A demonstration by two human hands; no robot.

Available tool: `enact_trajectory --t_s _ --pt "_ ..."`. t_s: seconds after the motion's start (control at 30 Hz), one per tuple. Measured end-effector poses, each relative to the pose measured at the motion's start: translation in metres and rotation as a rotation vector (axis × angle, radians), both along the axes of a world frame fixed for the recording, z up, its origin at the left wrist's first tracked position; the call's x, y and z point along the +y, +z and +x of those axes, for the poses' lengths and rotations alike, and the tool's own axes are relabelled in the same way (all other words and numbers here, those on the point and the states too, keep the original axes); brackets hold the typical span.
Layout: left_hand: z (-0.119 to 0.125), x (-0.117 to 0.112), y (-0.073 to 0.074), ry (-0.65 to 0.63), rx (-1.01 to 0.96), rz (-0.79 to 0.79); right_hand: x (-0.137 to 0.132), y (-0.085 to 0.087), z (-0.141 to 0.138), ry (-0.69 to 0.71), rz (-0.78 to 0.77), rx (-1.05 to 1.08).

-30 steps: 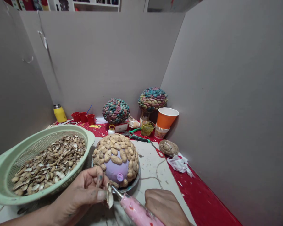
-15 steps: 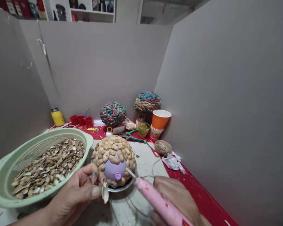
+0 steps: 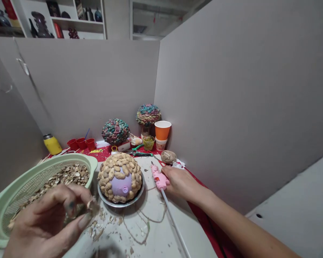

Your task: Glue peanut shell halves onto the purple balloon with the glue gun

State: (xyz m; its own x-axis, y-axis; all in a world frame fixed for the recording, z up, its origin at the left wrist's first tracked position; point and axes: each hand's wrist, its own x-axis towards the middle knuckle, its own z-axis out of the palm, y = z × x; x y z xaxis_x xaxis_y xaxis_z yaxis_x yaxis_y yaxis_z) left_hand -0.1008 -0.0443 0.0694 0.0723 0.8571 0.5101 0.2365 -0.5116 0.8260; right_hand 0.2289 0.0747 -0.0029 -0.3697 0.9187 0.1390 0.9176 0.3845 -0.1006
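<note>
My left hand [image 3: 51, 218] is at the lower left, in front of the green colander [image 3: 93, 165], pinching a peanut shell [image 3: 91, 205] between thumb and fingertips; the shell is partly blurred. Beyond it, a purple balloon [image 3: 119, 185] largely covered in peanut shells [image 3: 106, 181] rests in a shallow metal bowl [image 3: 123, 205], its knot facing me. To the right, my right hand [image 3: 176, 181] is closed at the side of a pink glue gun [image 3: 158, 178] low over the board, nozzle pointing away. A long glue stick [image 3: 174, 225] trails from the gun toward me.
Shells fill the colander. Twine [image 3: 140, 236] and shell crumbs [image 3: 97, 227] lie on the pale board. Behind are pliers [image 3: 142, 154], a twine ball [image 3: 168, 156], an orange cup [image 3: 162, 130], red cups [image 3: 81, 143] and two colourful shell-covered balls [image 3: 115, 131]. Grey panels [image 3: 97, 79] enclose the table.
My right hand has carried the glue gun from the balloon away to the right side of the board. My left hand has moved left with its shell. The view has turned right.
</note>
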Motion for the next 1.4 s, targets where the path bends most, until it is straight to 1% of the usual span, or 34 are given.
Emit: enact_trajectory --t_s 0.07,0.17,0.2,0.27,0.33,0.47,0.57,0.63,0.7,0.73,0.77,0.83,0.87,0.93,0.97,1.0,1.07,1.1,1.17,1.27,1.4 --pt "0.001 0.005 0.009 -0.020 0.230 0.205 0.006 -0.003 0.003 -0.014 -0.045 -0.014" --pt "0.002 0.022 0.023 -0.160 0.640 0.502 0.010 -0.008 0.010 -0.003 -0.109 -0.019" --pt "0.002 0.029 0.026 -0.209 0.748 0.552 0.010 -0.009 0.013 0.009 -0.131 -0.017" --pt "0.000 0.044 0.029 -0.315 0.877 0.574 0.008 -0.008 0.018 0.039 -0.168 -0.007" --pt "-0.001 0.058 0.030 -0.399 0.928 0.535 0.005 -0.002 0.022 0.062 -0.176 0.018" --pt "-0.003 0.077 0.030 -0.444 0.984 0.417 0.000 0.024 0.017 0.085 -0.103 0.142" --pt "-0.003 0.084 0.029 -0.473 0.949 0.286 0.001 0.040 0.000 0.144 -0.035 0.304" --pt "-0.002 0.087 0.026 -0.509 0.900 0.222 0.005 0.045 -0.015 0.245 0.021 0.522" --pt "0.002 0.087 0.023 -0.526 0.879 0.229 0.011 0.045 -0.031 0.336 0.049 0.675" --pt "0.006 0.086 0.022 -0.498 0.874 0.261 0.015 0.044 -0.039 0.373 0.051 0.719" --pt "0.010 0.084 0.021 -0.442 0.850 0.306 0.019 0.042 -0.045 0.411 0.051 0.754" --pt "0.023 0.079 0.021 -0.251 0.737 0.348 0.028 0.039 -0.057 0.468 0.048 0.807" --pt "0.029 0.077 0.021 -0.151 0.632 0.337 0.032 0.038 -0.062 0.484 0.038 0.833" --pt "0.043 0.073 0.023 -0.022 0.481 0.183 0.040 0.036 -0.069 0.485 0.005 0.879" --pt "0.048 0.073 0.024 0.008 0.403 0.082 0.042 0.034 -0.072 0.477 -0.013 0.900" --pt "0.053 0.073 0.025 0.012 0.322 -0.034 0.045 0.033 -0.075 0.468 -0.032 0.916" --pt "0.061 0.076 0.025 -0.021 0.145 -0.251 0.048 0.032 -0.080 0.454 -0.054 0.934" --pt "0.063 0.078 0.024 -0.046 0.062 -0.339 0.048 0.031 -0.081 0.448 -0.060 0.939" --pt "0.067 0.083 0.023 -0.068 -0.045 -0.456 0.049 0.029 -0.084 0.437 -0.073 0.951" --pt "0.070 0.089 0.025 -0.040 -0.051 -0.533 0.050 0.027 -0.086 0.434 -0.076 0.970" --pt "0.075 0.095 0.031 0.024 0.058 -0.602 0.052 0.023 -0.088 0.430 -0.062 0.990"
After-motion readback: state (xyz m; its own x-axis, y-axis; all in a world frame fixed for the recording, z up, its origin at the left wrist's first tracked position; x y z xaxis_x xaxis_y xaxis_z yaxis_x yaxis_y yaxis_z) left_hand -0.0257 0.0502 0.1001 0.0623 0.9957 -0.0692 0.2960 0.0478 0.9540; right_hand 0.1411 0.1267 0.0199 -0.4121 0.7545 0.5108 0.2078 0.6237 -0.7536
